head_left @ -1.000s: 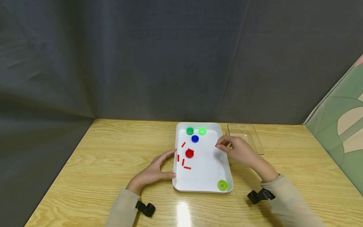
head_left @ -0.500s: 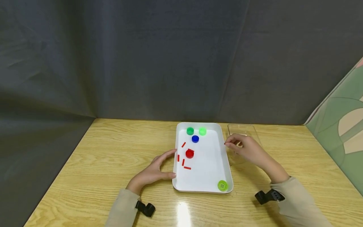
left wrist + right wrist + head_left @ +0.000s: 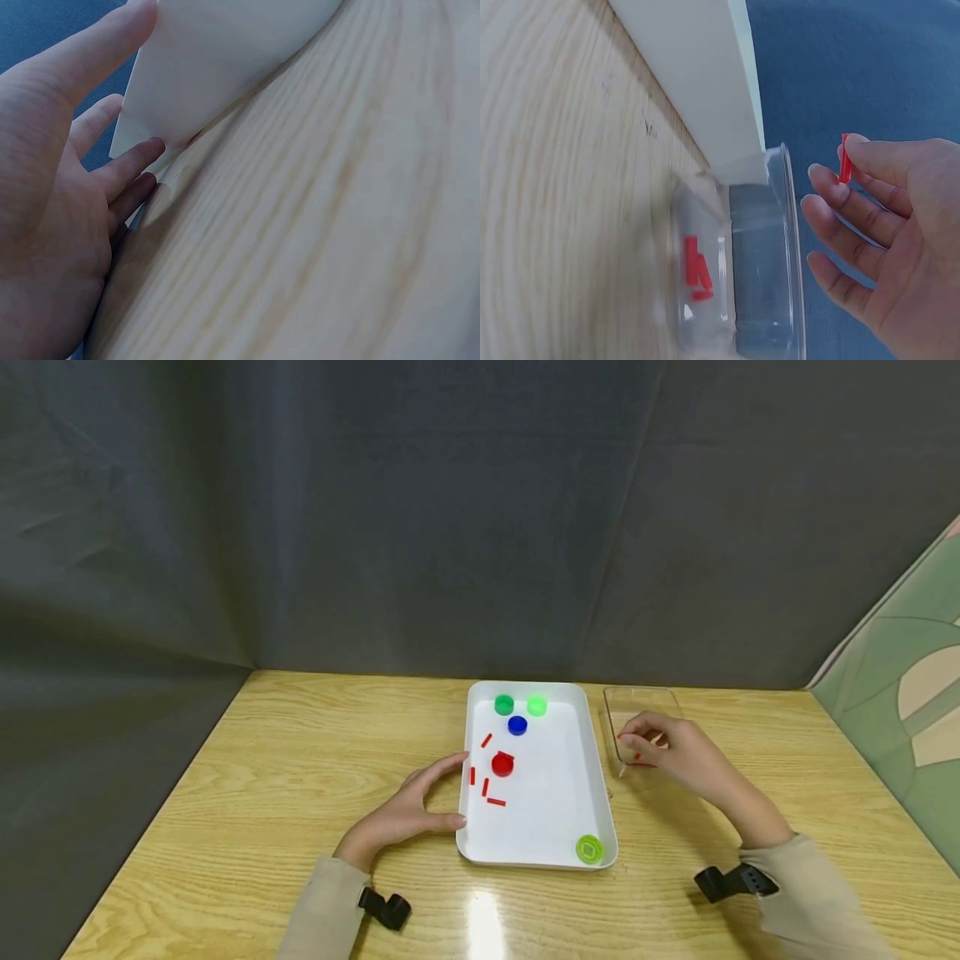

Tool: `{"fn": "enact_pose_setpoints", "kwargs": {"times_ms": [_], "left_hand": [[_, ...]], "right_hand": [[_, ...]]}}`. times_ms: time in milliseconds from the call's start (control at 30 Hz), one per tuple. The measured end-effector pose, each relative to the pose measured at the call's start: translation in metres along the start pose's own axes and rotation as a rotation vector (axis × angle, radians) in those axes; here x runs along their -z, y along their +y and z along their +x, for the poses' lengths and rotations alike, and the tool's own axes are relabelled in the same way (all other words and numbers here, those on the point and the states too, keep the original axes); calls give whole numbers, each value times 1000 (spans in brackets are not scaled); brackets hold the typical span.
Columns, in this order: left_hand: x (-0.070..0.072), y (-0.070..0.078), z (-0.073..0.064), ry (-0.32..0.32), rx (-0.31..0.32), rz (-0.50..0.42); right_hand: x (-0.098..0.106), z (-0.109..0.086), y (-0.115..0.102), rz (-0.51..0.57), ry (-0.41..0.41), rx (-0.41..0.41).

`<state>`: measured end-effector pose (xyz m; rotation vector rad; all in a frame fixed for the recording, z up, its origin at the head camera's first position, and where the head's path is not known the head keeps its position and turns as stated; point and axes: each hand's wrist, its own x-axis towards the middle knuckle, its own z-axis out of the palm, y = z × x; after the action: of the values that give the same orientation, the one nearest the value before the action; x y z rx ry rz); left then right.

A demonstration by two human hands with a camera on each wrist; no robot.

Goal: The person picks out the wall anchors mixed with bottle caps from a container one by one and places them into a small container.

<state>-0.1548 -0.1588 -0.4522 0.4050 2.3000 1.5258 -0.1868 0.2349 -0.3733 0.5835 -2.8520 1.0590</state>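
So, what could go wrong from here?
The small red stick pinched in the right hand could slip and land outside the clear plastic box. Another red stick, right by the red disc, matches its colour, so it might be overlooked. The left hand, at the edge of the white tray, might nudge it and jolt what lies inside.

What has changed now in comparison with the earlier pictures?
The right hand has moved rightward from above the white rectangular tray to the clear rectangular plastic box, still pinching a small red stick; nothing was let go. The left hand stays at the tray's left side, and the five coloured round discs and the other red sticks in the tray lie as before.
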Motion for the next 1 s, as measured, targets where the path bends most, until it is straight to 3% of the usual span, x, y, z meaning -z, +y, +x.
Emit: {"fn": "enact_pose_setpoints", "kwargs": {"times_ms": [400, 1000], "left_hand": [[0, 0, 0, -5, -3, -8], [0, -1, 0, -1, 2, -6]], "right_hand": [[6, -4, 12, -9, -2, -49], [-7, 6, 31, -15, 43, -22]]}}
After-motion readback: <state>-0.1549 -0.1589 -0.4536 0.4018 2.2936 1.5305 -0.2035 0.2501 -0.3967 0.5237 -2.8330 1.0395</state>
